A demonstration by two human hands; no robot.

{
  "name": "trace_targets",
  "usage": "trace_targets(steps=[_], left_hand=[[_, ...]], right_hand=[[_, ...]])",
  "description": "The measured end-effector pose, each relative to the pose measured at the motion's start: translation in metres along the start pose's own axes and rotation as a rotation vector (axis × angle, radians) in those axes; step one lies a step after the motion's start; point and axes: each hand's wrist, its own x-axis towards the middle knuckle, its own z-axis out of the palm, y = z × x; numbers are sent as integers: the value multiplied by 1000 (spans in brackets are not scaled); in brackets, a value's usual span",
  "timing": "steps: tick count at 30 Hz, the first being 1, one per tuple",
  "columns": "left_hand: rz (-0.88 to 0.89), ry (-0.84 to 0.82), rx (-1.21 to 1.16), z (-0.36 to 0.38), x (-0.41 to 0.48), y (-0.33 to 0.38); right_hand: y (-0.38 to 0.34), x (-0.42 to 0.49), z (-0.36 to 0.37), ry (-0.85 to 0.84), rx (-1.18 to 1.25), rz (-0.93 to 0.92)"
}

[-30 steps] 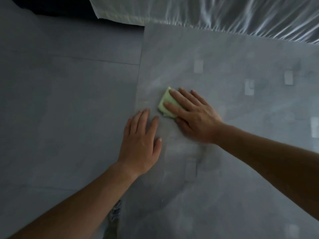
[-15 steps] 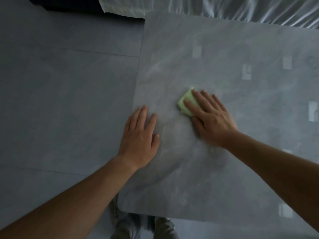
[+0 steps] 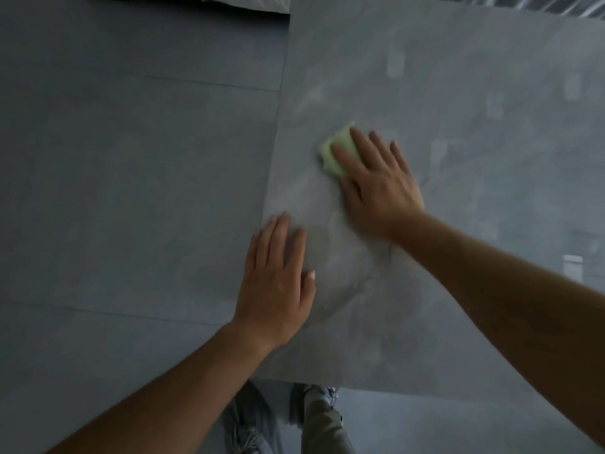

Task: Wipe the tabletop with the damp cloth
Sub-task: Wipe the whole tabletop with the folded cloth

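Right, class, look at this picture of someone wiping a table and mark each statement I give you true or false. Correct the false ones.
1. The right hand presses a pale green cloth onto the tabletop with straight fingers. True.
2. The left hand holds a second cloth. False: it rests flat on the tabletop near the left edge and holds nothing.
3. The cloth touches the left hand. False: bare tabletop lies between them, and the cloth sits farther from the person, under the right hand's fingers.
4. The person's shoes show on the floor below the tabletop's near edge. True.
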Motion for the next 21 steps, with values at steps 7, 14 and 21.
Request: trace_targets(steps=[7, 14, 21], left_hand=[[-28, 35, -68, 3, -23, 2], [12, 43, -115, 5, -30, -7], [7, 43, -162, 9, -63, -7]], right_hand=[[-40, -18, 14, -59, -50, -312], [-30, 22, 3, -58, -35, -163], [-48, -42, 12, -172, -98, -492]])
